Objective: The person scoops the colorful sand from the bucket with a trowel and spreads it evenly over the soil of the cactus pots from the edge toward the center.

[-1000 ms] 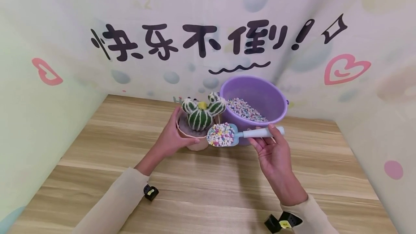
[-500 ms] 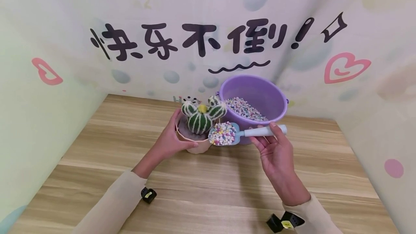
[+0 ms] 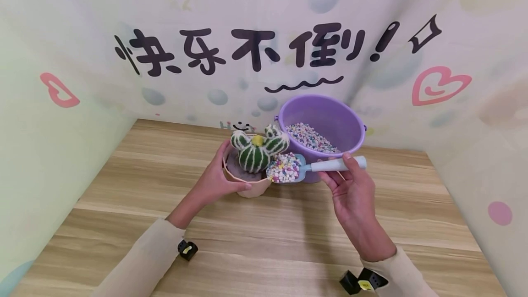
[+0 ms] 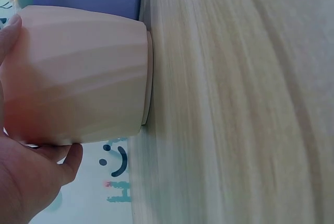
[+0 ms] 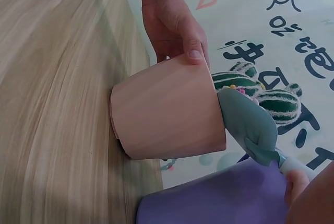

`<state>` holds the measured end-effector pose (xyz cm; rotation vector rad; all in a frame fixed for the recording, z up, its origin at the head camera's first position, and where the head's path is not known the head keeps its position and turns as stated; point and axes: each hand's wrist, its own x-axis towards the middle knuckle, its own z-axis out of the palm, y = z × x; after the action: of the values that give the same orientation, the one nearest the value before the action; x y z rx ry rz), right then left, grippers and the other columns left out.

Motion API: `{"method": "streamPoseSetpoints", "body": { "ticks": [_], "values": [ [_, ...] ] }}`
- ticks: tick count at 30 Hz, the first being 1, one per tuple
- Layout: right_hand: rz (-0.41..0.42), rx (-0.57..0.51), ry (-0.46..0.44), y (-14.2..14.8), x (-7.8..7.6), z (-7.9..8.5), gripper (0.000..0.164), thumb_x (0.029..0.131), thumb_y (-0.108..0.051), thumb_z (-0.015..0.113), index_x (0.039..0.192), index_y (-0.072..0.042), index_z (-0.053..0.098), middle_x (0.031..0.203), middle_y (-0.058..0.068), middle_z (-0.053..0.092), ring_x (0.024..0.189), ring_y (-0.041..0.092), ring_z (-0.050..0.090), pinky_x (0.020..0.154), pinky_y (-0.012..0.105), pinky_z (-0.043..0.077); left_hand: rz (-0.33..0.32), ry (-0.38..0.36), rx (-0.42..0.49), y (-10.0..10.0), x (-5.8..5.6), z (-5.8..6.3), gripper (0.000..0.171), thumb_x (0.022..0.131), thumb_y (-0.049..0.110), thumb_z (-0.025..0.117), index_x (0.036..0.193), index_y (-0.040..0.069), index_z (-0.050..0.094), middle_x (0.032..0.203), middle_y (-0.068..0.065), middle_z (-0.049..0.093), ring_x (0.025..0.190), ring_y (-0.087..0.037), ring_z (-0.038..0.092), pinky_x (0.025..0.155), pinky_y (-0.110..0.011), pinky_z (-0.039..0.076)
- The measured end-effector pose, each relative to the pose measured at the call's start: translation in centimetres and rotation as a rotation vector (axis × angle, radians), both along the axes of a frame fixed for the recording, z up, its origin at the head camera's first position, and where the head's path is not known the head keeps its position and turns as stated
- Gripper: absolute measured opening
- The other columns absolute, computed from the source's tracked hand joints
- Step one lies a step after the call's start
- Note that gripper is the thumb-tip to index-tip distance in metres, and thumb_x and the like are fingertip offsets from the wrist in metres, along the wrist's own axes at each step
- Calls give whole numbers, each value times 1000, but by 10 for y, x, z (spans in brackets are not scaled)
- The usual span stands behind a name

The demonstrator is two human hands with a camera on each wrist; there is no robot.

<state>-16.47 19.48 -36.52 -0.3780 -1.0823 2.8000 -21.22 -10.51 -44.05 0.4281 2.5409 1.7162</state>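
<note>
- Head view: your left hand (image 3: 214, 178) is curved round the peach flowerpot (image 3: 257, 189) from 9 o'clock, thumb along its front wall.
- Flowerpot stands on the wood-grain table (image 3: 264, 251), holding a white-ribbed green cactus (image 3: 252, 157) over a greyish fill.
- Your right hand (image 3: 351, 196) is part-closed, thumb above and fingers below, pinching the scoop's pale handle (image 3: 330, 165).
- Right wrist view: blue scoop (image 5: 248, 122) at the pot's rim; cannot tell if they touch. In the head view it sits at the pot's 3 o'clock, heaped with pastel pebbles (image 3: 284, 168).
- Purple bucket (image 3: 344, 125) at the pot's 2 o'clock, more pebbles inside.
- Step in hand, by my reading: lining up the load with the pot.
- Next move likely calls for a slow tip inward, clear of the cactus arm, left grip steady.
</note>
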Motion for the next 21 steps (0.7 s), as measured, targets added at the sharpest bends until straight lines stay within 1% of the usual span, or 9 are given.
{"method": "streamPoseSetpoints", "body": {
  "ticks": [5,10,15,21],
  "values": [
    [-28,15,-1,-3,0,3,26,92,-16,68,106,-4,52,89,14,70,79,29,72,74,41,59,14,11,-15,1,1,0,127,65,35,91,157,17,5,159,-10,24,143,-30,28,115,-50,28],
    [-45,9,-5,-4,0,4,28,90,-15,70,107,-4,50,86,14,70,77,29,72,72,41,59,18,6,-21,1,2,0,128,65,36,91,157,18,5,159,-9,24,144,-29,26,116,-50,27],
    [-57,16,1,-4,0,5,25,90,-15,70,103,-4,52,85,14,70,77,30,72,72,42,59,18,-2,-29,0,2,0,128,65,37,91,157,18,5,160,-7,22,145,-27,24,116,-51,26],
    [-62,14,4,-4,0,5,23,89,-14,71,99,-3,54,85,13,70,77,31,73,72,42,59,26,10,-28,1,4,-1,128,63,40,91,157,19,6,160,-7,23,144,-28,26,115,-51,26]
  ]
}}
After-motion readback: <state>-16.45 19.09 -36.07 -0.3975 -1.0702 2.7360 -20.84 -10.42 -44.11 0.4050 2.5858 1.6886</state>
